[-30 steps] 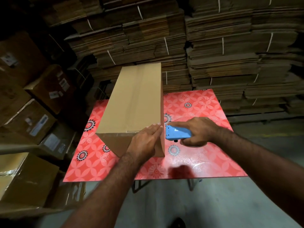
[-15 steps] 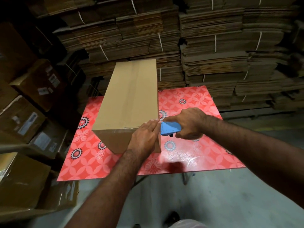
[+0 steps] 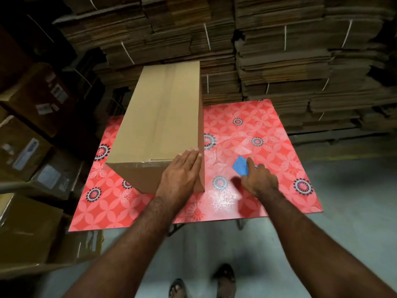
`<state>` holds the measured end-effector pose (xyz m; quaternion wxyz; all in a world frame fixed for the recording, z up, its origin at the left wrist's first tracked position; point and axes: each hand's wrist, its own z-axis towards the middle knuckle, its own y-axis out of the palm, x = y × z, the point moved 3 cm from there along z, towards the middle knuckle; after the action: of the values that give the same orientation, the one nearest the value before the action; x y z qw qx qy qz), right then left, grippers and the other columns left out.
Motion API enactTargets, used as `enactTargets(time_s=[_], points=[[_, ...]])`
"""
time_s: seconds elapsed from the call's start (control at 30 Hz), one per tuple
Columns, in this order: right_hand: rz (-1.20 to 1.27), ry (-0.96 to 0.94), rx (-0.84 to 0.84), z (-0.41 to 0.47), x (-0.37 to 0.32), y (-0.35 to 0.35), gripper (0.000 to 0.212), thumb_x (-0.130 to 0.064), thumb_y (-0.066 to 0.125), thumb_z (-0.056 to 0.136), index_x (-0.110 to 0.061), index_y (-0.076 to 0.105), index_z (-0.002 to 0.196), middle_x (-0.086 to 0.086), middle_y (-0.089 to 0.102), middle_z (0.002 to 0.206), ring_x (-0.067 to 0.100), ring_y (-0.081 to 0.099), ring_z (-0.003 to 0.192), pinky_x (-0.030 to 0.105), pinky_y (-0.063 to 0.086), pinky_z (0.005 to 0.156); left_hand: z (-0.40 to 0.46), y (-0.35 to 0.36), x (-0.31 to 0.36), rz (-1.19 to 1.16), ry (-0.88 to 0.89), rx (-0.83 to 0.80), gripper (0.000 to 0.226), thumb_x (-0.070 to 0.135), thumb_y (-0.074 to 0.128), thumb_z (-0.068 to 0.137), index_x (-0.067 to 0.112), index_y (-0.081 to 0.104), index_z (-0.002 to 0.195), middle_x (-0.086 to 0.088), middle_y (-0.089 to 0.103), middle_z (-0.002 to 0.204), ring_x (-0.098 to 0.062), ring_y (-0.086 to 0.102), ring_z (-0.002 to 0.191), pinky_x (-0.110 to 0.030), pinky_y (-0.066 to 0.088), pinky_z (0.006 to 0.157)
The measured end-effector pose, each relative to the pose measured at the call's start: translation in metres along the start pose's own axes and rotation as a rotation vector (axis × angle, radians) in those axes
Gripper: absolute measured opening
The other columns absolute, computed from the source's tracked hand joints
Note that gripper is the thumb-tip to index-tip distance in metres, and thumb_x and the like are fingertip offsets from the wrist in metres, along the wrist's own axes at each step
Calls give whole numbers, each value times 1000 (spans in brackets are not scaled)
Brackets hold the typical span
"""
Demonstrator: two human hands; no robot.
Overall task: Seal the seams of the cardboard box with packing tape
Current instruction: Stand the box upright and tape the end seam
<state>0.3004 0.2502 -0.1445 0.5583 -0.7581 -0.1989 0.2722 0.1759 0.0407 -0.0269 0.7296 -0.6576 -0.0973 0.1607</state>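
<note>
A tall brown cardboard box [image 3: 163, 117] lies on the red flower-patterned table [image 3: 270, 130], at its left half. A strip of clear tape runs down the middle of its top face and over the near edge. My left hand [image 3: 180, 175] rests flat on the box's near right corner, fingers together and pointing away. My right hand [image 3: 257, 179] is over the table a little right of the box, apart from it. It holds a blue tape dispenser [image 3: 240, 166], the index finger lying along it. Most of the dispenser is hidden under the hand and blurred.
Strapped stacks of flattened cardboard [image 3: 279, 50] fill the back wall behind the table. Labelled brown cartons [image 3: 25, 147] are piled along the left. The concrete floor [image 3: 354, 233] lies to the right and near side, with my sandalled feet [image 3: 223, 278] below the table's front edge.
My right hand has drawn the blue dispenser away from the box's near right corner, out to the right over the table. My left hand has flattened on the corner.
</note>
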Motion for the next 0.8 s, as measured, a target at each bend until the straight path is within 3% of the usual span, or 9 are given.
enactTargets(time_s=[0.13, 0.27, 0.37, 0.43, 0.53, 0.6, 0.67, 0.73, 0.8], points=[[-92, 32, 148, 6, -12, 37, 60, -26, 55, 85, -12, 45, 143, 21, 62, 117, 38, 61, 104, 45, 48, 87, 1, 3, 3, 16, -18, 40, 69, 1, 21, 74, -7, 59, 131, -25, 57, 139, -41, 56, 127, -53, 49, 103], [-230, 45, 12, 7, -18, 62, 69, -19, 45, 98, -11, 12, 158, 20, 47, 141, 33, 52, 122, 44, 48, 91, 5, 9, 4, 42, -27, 77, 60, 2, 29, 78, -7, 64, 125, -26, 60, 134, -42, 60, 122, -52, 51, 100], [-210, 40, 37, 12, -22, 78, 66, -9, 35, 101, -4, 3, 158, 24, 48, 140, 32, 55, 119, 42, 53, 86, 5, 10, 6, 53, -32, 127, 57, 5, 30, 79, -6, 66, 122, -25, 62, 133, -41, 61, 121, -51, 51, 100], [-136, 62, -11, 11, -23, 81, 63, -9, 31, 103, -3, 0, 158, 28, 45, 140, 36, 53, 121, 47, 51, 91, 4, 11, 6, 46, -34, 147, 60, 7, 29, 77, -6, 66, 122, -25, 62, 133, -40, 61, 121, -51, 51, 100], [-44, 62, -92, 7, -27, 61, 67, -21, 40, 100, 0, 9, 156, 27, 47, 139, 37, 51, 123, 46, 47, 98, 4, 15, 5, 47, -38, 125, 56, 9, 40, 76, -3, 65, 125, -24, 60, 136, -39, 59, 125, -49, 48, 105], [-53, 72, -88, 8, -34, 36, 61, -19, 50, 89, -2, 33, 146, 21, 56, 130, 35, 56, 118, 40, 50, 94, 5, 15, 6, -2, -33, 103, 59, 6, 61, 69, 1, 63, 128, -21, 59, 137, -37, 58, 127, -47, 46, 107], [94, 65, -13, 4, -46, 3, 45, -23, 50, 85, -10, 53, 128, 19, 61, 121, 39, 59, 112, 45, 52, 92, 6, 11, 7, -119, -27, 106, 75, 7, 69, 63, 6, 56, 137, -18, 57, 141, -34, 54, 130, -44, 40, 112], [316, -11, 128, -2, -67, -31, 40, -24, 52, 89, -10, 62, 125, 19, 66, 117, 38, 62, 109, 43, 51, 93, 5, 1, 2, -352, -43, 100, 86, 6, 62, 64, 10, 43, 148, -13, 53, 145, -32, 50, 133, -40, 34, 116], [499, -128, 309, -14, -92, -63, 34, -20, 57, 91, -8, 67, 122, 17, 70, 113, 33, 65, 104, 38, 50, 91, 0, -10, -11, -605, -103, 92, 91, 5, 55, 65, 15, 34, 153, -9, 54, 145, -29, 51, 128, -37, 40, 111]])
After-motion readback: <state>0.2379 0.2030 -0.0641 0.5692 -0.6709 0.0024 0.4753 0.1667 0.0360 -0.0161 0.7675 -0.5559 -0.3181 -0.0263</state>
